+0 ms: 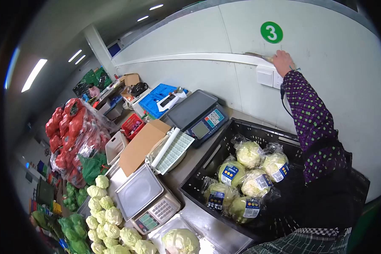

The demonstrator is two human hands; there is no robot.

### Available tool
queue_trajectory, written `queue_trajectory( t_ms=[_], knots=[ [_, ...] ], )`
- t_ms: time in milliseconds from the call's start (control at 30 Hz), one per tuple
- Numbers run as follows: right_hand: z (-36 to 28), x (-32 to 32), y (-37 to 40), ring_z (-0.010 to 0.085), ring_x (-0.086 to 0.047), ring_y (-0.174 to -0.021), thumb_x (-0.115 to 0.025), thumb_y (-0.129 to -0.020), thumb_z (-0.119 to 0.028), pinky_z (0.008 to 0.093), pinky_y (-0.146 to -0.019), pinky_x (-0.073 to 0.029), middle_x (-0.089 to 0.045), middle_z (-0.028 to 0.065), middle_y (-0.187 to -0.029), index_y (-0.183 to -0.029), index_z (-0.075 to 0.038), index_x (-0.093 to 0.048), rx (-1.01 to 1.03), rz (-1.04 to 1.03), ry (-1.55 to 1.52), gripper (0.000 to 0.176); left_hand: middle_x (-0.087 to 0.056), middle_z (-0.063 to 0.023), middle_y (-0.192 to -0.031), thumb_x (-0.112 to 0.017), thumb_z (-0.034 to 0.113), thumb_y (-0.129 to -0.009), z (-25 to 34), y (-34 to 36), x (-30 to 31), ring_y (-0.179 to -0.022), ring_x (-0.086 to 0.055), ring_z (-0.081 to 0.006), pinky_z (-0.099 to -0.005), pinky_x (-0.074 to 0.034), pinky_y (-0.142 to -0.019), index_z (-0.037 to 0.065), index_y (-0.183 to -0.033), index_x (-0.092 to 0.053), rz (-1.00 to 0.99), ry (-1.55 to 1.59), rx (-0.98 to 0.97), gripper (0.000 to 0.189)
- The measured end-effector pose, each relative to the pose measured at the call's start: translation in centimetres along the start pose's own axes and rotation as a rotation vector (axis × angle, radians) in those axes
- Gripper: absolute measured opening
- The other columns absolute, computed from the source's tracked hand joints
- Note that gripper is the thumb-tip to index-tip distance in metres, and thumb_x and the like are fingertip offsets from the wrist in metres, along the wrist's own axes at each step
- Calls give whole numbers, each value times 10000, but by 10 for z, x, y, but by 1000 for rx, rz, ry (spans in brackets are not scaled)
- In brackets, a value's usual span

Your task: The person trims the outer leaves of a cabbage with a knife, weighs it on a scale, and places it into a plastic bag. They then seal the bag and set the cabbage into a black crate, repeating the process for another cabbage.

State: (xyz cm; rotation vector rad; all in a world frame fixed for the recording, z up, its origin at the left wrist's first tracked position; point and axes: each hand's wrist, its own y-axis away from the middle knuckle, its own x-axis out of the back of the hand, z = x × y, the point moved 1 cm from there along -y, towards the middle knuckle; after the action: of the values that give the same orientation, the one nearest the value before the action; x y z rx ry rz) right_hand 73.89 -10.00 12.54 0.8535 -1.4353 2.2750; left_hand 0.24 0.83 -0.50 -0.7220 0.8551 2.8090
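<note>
My right hand, in a purple dotted sleeve, reaches up to the white wall. Its fingers are closed around the handle end of a knife with a thin, slightly curved blade. The knife lies along the top of a white cable trunking, just above a white socket plate. My left hand is not in view. At the bottom edge, a pale cabbage sits over plastic film on the steel worktop. Below my right arm is a black crate holding several bagged, labelled cabbages.
A silver scale and a dark scale stand on the bench. Between them lie cardboard and a label sheet. Bare cabbages are piled at lower left, with red netted sacks behind. A black cable hangs by the crate.
</note>
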Motion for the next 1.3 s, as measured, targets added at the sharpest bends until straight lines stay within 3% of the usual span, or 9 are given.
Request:
queue_trajectory(
  t_ms=[233,300,333,433,533,733,1033,1233,1300],
  knots=[
    [121,-59,19,387,-598,-873,-517,-846,-126,467,-782,-486,-623,201,-891,-982,17,-596,24,167,-229,213,-435,-161,-1419,-321,458,-945,-22,-29,8,-1284,-447,-347,-529,-401,-1046,53,-1427,-363,-257,64,-80,631],
    [150,-102,-2,355,-628,-824,-505,-876,-165,420,-730,-525,-635,187,-896,-987,37,-563,-171,-357,-612,237,-448,-157,-1414,-351,467,-958,-33,-43,32,-1275,-463,-332,-509,-403,-1045,54,-1419,-375,-204,125,-2,619],
    [117,-52,14,253,-637,-829,-517,-913,-233,353,-719,-544,-635,125,-917,-1081,3,-553,-396,-638,-1359,293,-500,-149,-1367,-370,442,-966,-36,-46,40,-1232,-508,-305,-478,-429,-1027,41,-1387,-409,-194,151,-10,583],
    [8,55,74,150,-608,-836,-493,-986,-312,286,-786,-513,-582,53,-949,-1252,-34,-502,-596,-508,-1974,385,-557,-118,-1302,-475,378,-959,-38,-40,52,-1180,-551,-243,-382,-449,-1008,21,-1353,-439,-149,188,19,533],
    [-92,188,136,128,-575,-762,-479,-996,-352,269,-749,-478,-561,22,-849,-1263,-38,-497,-169,-894,-2202,412,-559,-136,-1297,-459,397,-955,-41,-37,75,-1176,-557,-265,-406,-452,-1008,17,-1350,-448,-212,217,87,548],
    [-281,396,262,153,-630,-661,-642,-875,-216,283,-639,-511,-624,59,-713,-941,-24,-560,492,-1061,-1866,218,-550,-140,-1291,-502,369,-930,-15,-7,173,-1173,-552,-255,-388,-445,-1006,25,-1357,-427,-184,184,60,553],
    [-484,516,604,152,-665,-834,-681,-873,-213,284,-767,-547,-684,104,-946,-1082,30,-605,556,-2450,-1823,329,-561,-143,-1269,-530,265,-921,34,88,391,-1137,-574,-254,-386,-454,-982,-3,-1342,-431,358,231,-275,508],
    [-531,550,656,84,-594,-974,-715,-844,-159,261,-881,-467,-685,54,-1025,-1206,-16,-598,754,-1853,-1974,407,-591,-131,-1149,-713,150,-824,54,99,441,-998,-591,-191,-306,-487,-861,-35,-1278,-478,714,-51,-368,543],
    [-556,546,637,113,-596,-967,-732,-823,-130,290,-876,-474,-678,74,-1054,-1183,9,-592,800,-1310,-2080,411,-598,-133,-1141,-730,180,-816,51,87,440,-992,-595,-196,-307,-488,-860,-38,-1266,-492,754,-68,-342,553]
  ],
)
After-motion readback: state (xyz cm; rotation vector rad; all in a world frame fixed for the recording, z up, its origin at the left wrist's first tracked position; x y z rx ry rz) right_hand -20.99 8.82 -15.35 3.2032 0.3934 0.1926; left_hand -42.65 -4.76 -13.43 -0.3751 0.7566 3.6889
